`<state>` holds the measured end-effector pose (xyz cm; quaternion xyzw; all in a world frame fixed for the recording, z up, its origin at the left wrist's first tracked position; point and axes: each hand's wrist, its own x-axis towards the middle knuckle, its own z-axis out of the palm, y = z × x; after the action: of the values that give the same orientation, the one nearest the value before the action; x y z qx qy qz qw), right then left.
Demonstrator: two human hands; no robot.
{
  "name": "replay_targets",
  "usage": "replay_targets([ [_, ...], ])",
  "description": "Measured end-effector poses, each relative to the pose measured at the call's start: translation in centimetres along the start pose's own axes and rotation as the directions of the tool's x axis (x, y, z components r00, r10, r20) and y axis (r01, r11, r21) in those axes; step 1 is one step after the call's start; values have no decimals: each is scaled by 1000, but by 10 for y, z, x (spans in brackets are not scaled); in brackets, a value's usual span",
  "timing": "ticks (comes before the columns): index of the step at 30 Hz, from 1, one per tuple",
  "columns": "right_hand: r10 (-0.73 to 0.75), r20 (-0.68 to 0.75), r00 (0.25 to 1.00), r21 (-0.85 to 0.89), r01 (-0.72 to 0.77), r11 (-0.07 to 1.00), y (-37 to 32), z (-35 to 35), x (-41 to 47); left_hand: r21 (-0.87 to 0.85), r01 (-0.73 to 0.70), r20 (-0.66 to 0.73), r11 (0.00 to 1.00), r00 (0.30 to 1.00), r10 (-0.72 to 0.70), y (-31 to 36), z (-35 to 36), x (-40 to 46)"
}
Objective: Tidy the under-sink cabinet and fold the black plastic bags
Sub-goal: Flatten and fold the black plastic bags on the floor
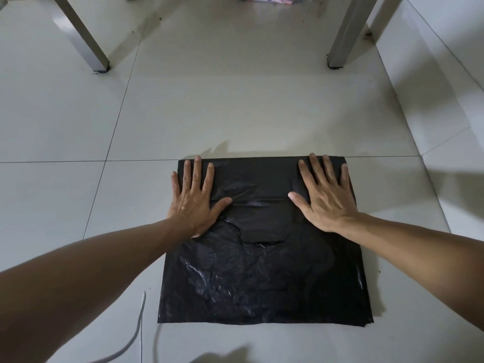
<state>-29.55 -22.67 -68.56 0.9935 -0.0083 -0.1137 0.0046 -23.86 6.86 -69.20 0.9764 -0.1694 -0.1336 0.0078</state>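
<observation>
Both palms, left hand and right hand, press flat with fingers spread on the black plastic bag lying on the floor tiles (gripping nothing). Trapped air, seemingly near the middle crease, could spring the fold open.

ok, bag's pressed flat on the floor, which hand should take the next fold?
Probably either: the left hand and right hand both lie flat on the black bag, one by each far corner. Slight edge left, since its fingertips sit right at the far edge.
</observation>
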Motion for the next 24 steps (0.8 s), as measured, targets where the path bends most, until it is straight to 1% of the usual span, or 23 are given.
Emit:
replay_targets([
  [2,-80,-15,997,-21,79,997,-3,-9,-8,25,-56,3,998,998,56,0,-6,-7],
  [4,-217,-42,975,-19,217,976,-3,-16,-23,67,-184,4,981,983,184,-1,-18,-20],
  [6,-341,-44,939,31,342,939,-3,-20,-42,100,-306,63,947,952,301,-3,-29,-38],
  [8,-392,22,920,84,389,917,-1,-24,-61,134,-387,164,912,917,364,-6,-38,-54],
  [9,-402,69,913,98,395,914,0,-26,-70,153,-413,223,898,899,376,-7,-42,-60],
  [12,-404,198,893,90,394,915,2,-38,-90,187,-439,373,879,859,350,-9,-52,-72],
  [15,-384,290,877,28,393,919,0,-50,-106,182,-461,393,869,844,366,-14,-56,-84],
  [18,-402,265,877,15,413,911,-5,-46,-126,200,-495,399,845,829,392,-19,-52,-100],
  [21,-452,180,874,-1,460,888,-8,-24,-147,217,-500,439,838,817,374,-19,-35,-115],
  [24,-480,90,872,-20,484,875,-11,-5,-161,218,-484,429,847,828,363,-17,-23,-123],
])
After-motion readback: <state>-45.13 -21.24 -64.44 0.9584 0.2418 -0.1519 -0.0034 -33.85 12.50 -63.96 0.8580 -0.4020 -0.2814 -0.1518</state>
